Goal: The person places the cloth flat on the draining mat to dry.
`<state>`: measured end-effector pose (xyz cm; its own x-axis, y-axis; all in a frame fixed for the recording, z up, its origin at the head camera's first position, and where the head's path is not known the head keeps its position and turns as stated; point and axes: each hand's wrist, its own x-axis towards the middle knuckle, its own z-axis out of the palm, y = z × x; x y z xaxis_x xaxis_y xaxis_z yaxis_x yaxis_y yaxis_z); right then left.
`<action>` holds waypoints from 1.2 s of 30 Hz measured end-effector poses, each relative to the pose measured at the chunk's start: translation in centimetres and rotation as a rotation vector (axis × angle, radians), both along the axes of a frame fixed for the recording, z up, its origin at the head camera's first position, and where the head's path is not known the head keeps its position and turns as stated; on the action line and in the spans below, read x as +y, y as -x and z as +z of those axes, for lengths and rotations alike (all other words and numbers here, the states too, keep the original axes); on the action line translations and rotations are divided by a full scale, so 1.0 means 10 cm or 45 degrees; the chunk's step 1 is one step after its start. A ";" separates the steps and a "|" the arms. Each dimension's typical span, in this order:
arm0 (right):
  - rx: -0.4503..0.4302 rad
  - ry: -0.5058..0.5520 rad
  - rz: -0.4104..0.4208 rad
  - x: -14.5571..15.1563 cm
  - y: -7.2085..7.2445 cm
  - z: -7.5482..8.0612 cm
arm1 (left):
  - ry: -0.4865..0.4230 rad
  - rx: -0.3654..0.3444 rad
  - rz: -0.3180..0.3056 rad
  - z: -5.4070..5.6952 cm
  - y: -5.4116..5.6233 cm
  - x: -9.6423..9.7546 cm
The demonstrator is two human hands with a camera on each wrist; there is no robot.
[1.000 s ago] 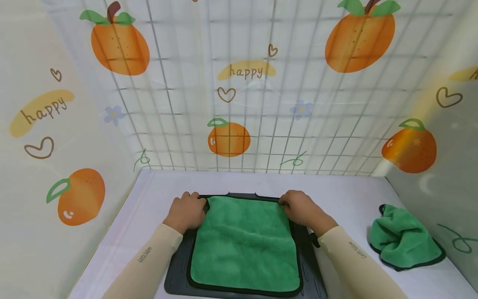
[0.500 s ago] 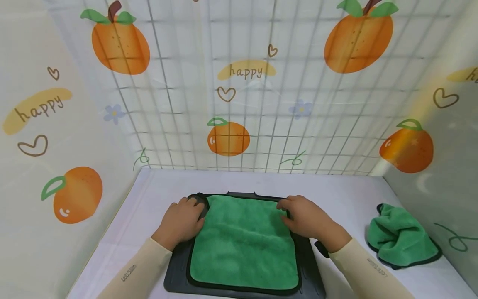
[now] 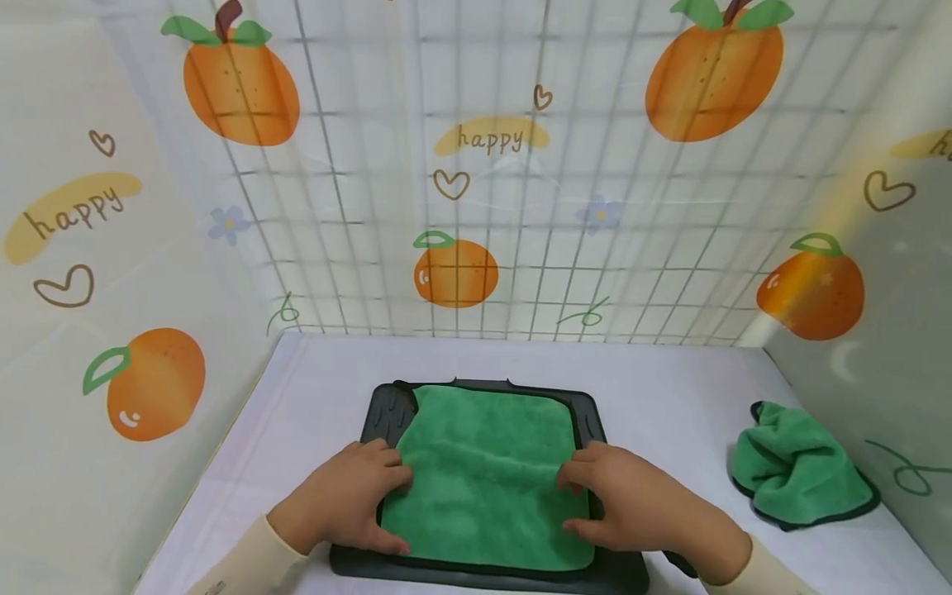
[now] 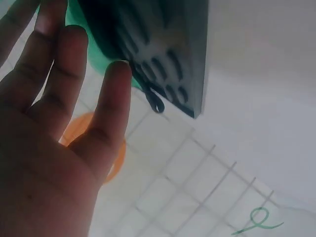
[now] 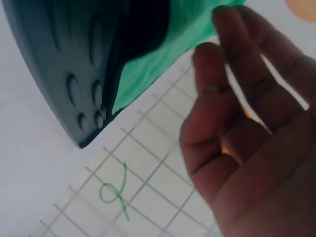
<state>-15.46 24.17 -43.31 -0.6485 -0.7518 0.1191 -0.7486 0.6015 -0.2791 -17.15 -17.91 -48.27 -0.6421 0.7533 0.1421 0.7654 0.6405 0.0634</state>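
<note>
A green cloth [image 3: 483,487] with a black border lies spread over a dark grey tray [image 3: 387,413] with raised oval ridges. A soft crease runs across the cloth's middle. At the cloth's left edge is my left hand [image 3: 345,500], fingers spread and relaxed, thumb over the near left part. My right hand [image 3: 632,500] is over the right edge, its fingers loosely bent and gripping nothing. In the left wrist view, a small black loop [image 4: 157,104] hangs from the cloth's corner by the ridged tray end. The right wrist view shows the fingers apart from the tray's ridges [image 5: 96,94].
A second green cloth [image 3: 803,467], crumpled, lies on the white table [image 3: 335,364] at the right. Patterned sheets with oranges and a grid [image 3: 491,207] enclose the table at the back and both sides.
Both hands have let go of the cloth's far corners and moved down its sides toward me. The far corners of the tray now show. The cloth has stayed nearly in place.
</note>
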 end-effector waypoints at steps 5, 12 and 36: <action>-0.057 0.011 0.120 -0.02 -0.13 -0.04 | -0.046 -0.072 -0.074 0.00 -0.14 -0.01; -0.036 0.042 0.226 -0.03 -0.21 -0.15 | -0.075 -0.102 -0.197 0.01 -0.26 0.03; -0.363 -0.044 0.092 0.05 -0.35 -0.16 | -0.153 -0.088 -0.296 0.07 -0.38 0.07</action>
